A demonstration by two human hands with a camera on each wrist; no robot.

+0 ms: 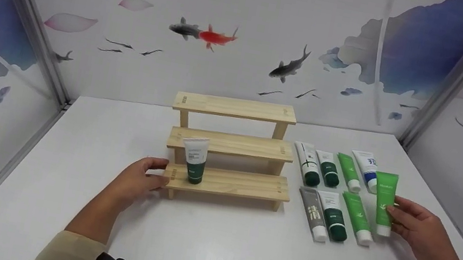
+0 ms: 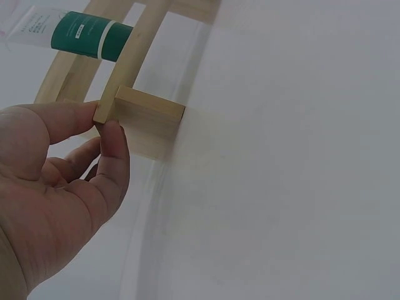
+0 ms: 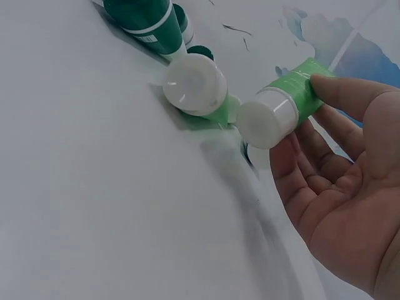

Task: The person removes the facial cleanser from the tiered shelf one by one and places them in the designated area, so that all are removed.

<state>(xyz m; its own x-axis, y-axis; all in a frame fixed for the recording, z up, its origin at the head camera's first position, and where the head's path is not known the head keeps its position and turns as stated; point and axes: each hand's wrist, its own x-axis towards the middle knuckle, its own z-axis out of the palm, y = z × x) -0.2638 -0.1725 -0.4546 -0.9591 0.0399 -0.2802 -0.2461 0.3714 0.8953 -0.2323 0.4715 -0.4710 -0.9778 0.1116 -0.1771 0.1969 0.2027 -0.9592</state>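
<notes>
My left hand [image 1: 139, 183] pinches the left end of the bottom tier of a three-tier wooden shelf [image 1: 240, 186]; the left wrist view shows thumb and fingers on the board's corner [image 2: 107, 106]. A white and dark green tube [image 1: 195, 159] stands upright on that tier, close to the left end. My right hand [image 1: 421, 230] holds a bright green tube [image 1: 385, 200] with a white cap [image 3: 269, 117], between thumb and fingers. It is raised with its cap downward, beside another green tube [image 1: 356, 216] lying on the table.
Several tubes lie in two rows right of the shelf: a grey tube [image 1: 313, 213], white and green tubes [image 1: 333, 214], and a white and blue tube [image 1: 365, 168] among them. Printed white panels [image 1: 241, 74] stand behind and at both sides of the white table [image 1: 211, 245].
</notes>
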